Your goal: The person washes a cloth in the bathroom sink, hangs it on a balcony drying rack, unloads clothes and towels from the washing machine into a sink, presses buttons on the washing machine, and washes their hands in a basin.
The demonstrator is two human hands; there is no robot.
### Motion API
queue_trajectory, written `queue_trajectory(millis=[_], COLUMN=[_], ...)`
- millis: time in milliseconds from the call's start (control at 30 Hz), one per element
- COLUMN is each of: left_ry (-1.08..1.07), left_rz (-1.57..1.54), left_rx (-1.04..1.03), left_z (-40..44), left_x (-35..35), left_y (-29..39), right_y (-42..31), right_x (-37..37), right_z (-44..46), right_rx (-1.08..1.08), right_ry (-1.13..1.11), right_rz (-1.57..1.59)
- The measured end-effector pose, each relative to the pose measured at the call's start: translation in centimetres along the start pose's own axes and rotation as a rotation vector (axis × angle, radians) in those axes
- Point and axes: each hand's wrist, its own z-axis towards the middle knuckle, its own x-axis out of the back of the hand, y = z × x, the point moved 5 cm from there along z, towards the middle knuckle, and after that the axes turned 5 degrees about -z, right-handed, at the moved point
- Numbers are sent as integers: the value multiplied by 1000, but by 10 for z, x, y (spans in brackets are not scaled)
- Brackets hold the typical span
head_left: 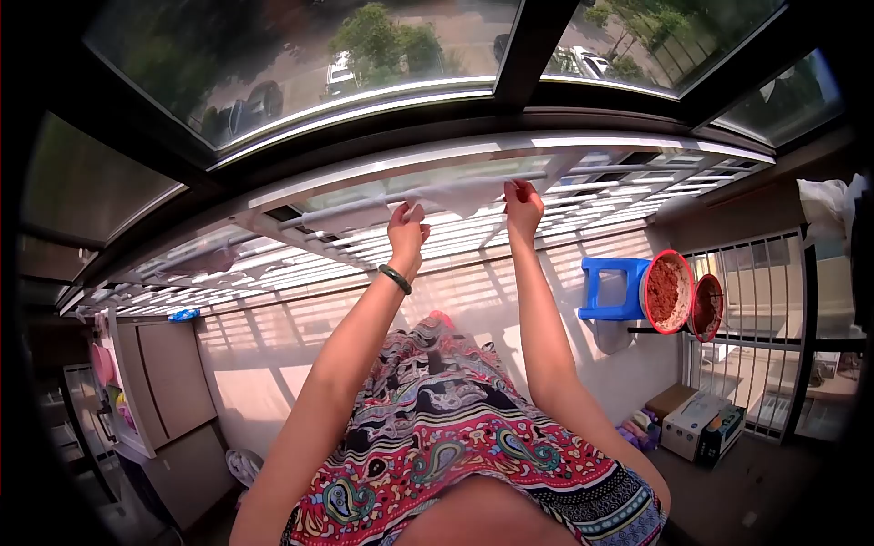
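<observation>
A white cloth [462,197] hangs over a rail of the white railing below the window. My right hand [523,207] pinches its right end between thumb and fingertips. At the cloth's left end my left hand [406,238], with a dark green bangle [395,278] on the wrist, has its fingers closed on the edge. Another pale cloth [348,217] drapes along the same rail, to the left of my left hand.
On the right, a blue stool [608,289] stands beside two red-rimmed bowls [667,291] [706,308] of reddish-brown contents. Boxes [696,422] sit on the floor at lower right. A cabinet [173,378] is at left. Dark window frames [519,55] cross above the railing.
</observation>
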Motion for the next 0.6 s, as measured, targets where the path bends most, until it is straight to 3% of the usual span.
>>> queue_trajectory(millis=[133, 167, 233, 267, 333, 367, 433, 500, 533, 600], left_ry=[64, 81, 104, 106, 118, 61, 7, 6, -10, -17], left_rz=[153, 244, 335, 400, 461, 429, 396, 344, 310, 261], left_rx=[-64, -160, -255, -322, -393, -329, -269, -295, -303, -279], left_z=[-5, -8, -11, -12, -19, -25, -27, -24, -26, -26], left_x=[0, -2, -3, -3, -8, -12, -18, -19, -19, -20], left_y=[1, 4, 5, 8, 20, 25, 31, 34, 36, 40], right_y=[-46, -49, -52, -46, -45, -31, -2, 67, 79, 80], right_x=[-4, -10, -18, -14, 6, 18, 22, 0, -11, -22], right_z=[18, 23, 25, 27, 24, 23, 11, 13, 1, -5], right_rx=[308, 474, 835, 838, 630, 257, 70, -59, -197, -213], right_ry=[-72, -146, -220, -227, -62, -14, -54, -332, -390, -451], right_rz=[-120, -518, -647, -645, -451, -400, -376, -148, 65, 149])
